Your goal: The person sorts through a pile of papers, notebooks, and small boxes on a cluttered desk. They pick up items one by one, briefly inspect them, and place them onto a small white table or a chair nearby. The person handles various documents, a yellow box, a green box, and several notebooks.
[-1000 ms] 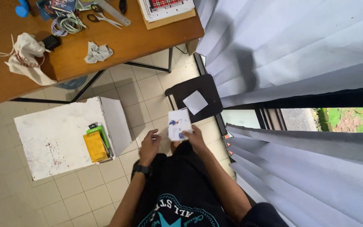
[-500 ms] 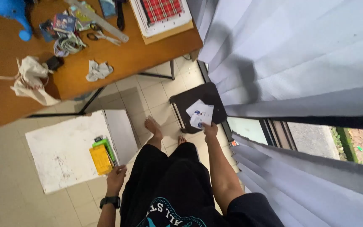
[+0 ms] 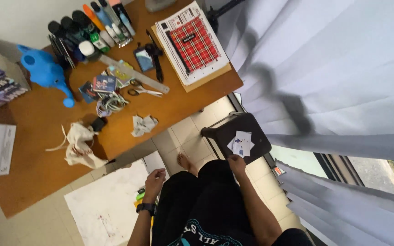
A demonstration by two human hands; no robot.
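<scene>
— Wooden table top left, a black stool beside it?
— Yes. White cards lie on the stool; the right hand pinches their near edge. The left hand hangs loosely open, empty.

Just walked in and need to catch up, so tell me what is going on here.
A person in dark clothes stands on a tiled floor beside a wooden table. Their right hand is at the near edge of a small black stool, just below the white printed cards lying on it; whether it touches them is unclear. Their left hand, with a black wristwatch, hangs free and loosely curled above a white box, holding nothing.
</scene>
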